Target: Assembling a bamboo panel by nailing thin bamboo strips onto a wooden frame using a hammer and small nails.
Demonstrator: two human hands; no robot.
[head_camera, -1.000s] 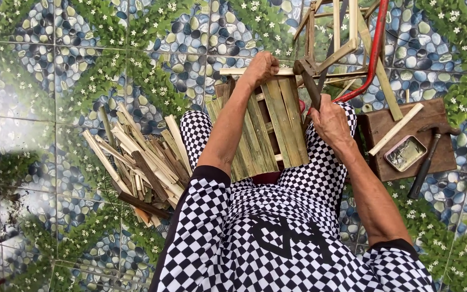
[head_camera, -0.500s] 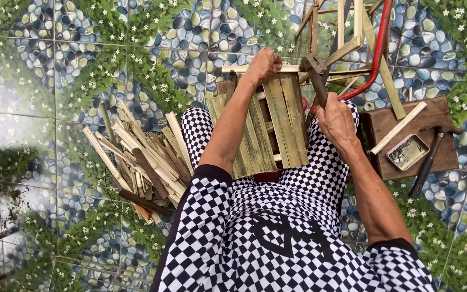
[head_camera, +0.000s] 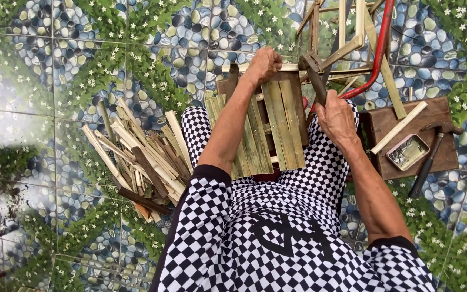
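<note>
On the lap, one slat panel (head_camera: 277,124) gripped by the left hand (head_camera: 263,64), the right hand (head_camera: 336,116) clamped on one pair of pincers (head_camera: 315,73).

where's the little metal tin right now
In the head view the small metal tin sits on the brown wooden board at the right, between a pale bamboo stick and a dark-handled hammer, beyond the right hand.

A slatted bamboo panel (head_camera: 277,124) rests on the person's lap. The left hand (head_camera: 263,64) sits on its far edge; the right hand (head_camera: 337,116), just right of it, grips a tool (head_camera: 315,73). A pile of bamboo strips (head_camera: 139,157) lies on the floor (head_camera: 55,81) to the left. To the right a wooden board (head_camera: 428,135) carries a small tray (head_camera: 407,152), a hammer (head_camera: 428,162) and a stick (head_camera: 398,127). A bamboo frame (head_camera: 347,32) stands beyond.
</note>
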